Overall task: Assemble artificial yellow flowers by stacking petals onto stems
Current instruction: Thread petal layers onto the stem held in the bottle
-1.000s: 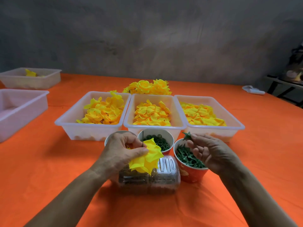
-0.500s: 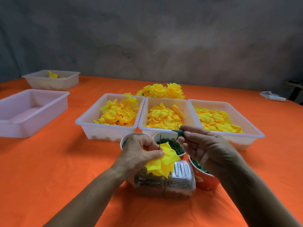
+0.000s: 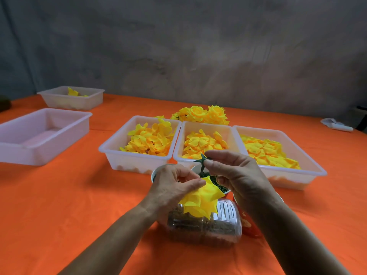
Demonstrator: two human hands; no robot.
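Yellow layered petals [image 3: 200,199] pinched by left hand [image 3: 172,187], green calyx [image 3: 202,158] in right hand [image 3: 236,173]

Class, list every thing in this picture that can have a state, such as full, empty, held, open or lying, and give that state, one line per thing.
left hand: pinching the flower.
right hand: pinching the green calyx.
yellow flower: held, part-assembled.
green calyx: held above the flower.
three near trays: holding yellow petals.
pink tray: looks empty.
far tray: few petals inside.
clear jar: lying on its side.
finished flowers: piled behind the trays.
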